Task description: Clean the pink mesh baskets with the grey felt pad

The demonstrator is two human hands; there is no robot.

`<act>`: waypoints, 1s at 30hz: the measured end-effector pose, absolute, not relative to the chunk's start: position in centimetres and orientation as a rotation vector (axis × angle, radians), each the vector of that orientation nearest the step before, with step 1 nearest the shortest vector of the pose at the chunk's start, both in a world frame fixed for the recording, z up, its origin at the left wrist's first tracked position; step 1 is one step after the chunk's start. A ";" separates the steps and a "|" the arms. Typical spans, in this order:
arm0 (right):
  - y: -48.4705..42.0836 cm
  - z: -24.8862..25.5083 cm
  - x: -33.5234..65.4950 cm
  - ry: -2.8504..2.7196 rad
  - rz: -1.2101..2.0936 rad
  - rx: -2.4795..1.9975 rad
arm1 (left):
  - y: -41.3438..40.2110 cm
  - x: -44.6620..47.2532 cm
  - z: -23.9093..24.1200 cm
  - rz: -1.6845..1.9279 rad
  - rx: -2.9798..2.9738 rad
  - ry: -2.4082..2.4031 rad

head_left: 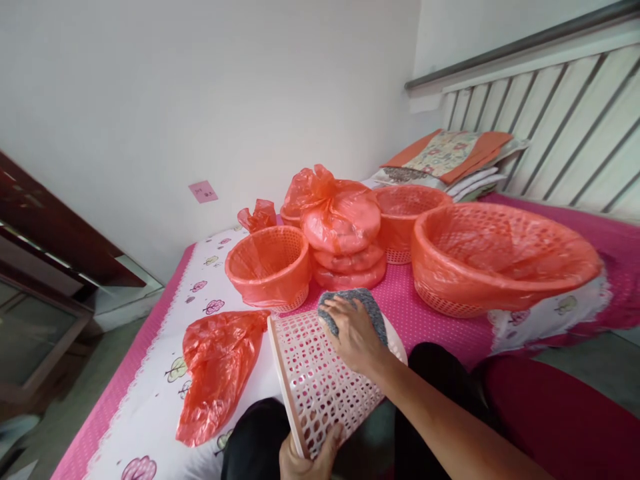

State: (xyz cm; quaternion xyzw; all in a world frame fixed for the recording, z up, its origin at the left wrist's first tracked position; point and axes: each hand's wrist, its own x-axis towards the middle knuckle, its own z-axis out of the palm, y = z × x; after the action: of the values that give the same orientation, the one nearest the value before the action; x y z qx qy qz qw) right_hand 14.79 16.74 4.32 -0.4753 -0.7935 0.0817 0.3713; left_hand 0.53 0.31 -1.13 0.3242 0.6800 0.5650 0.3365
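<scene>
Pink bed (150, 393) carries orange-lined baskets (270, 267). Near its edge, the left hand (307, 457) clenches the rim of a white lattice basket (320, 383); right hand (355, 337) fingers lie flat, pressing a grey cloth (373, 307) on it.

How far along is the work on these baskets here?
Looks done: three baskets on the bed wear orange bags, with a stack of bagged round things between them. In hand: the left hand holds the rim of a bare lattice basket; the right hand presses a grey cloth on it. Left, probably: this basket has no bag; a loose orange bag lies beside it.
</scene>
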 end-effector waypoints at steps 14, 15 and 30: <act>13.2 7.8 8.5 -2.111 0.448 -0.879 | 0.1 0.5 -0.1 1.445 0.853 1.681; 12.8 7.8 8.5 -2.104 0.454 -0.879 | 0.0 0.5 -0.2 1.449 0.846 1.662; 6.7 7.0 11.2 -2.232 0.378 -0.794 | 0.6 -2.8 -3.1 1.460 1.002 1.577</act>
State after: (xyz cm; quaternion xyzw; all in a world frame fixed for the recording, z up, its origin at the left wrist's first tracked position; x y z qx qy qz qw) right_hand 11.17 6.65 7.02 -0.3082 -0.8671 0.1468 0.3627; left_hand -2.84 0.59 -3.14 0.3914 0.6165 0.5707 0.3756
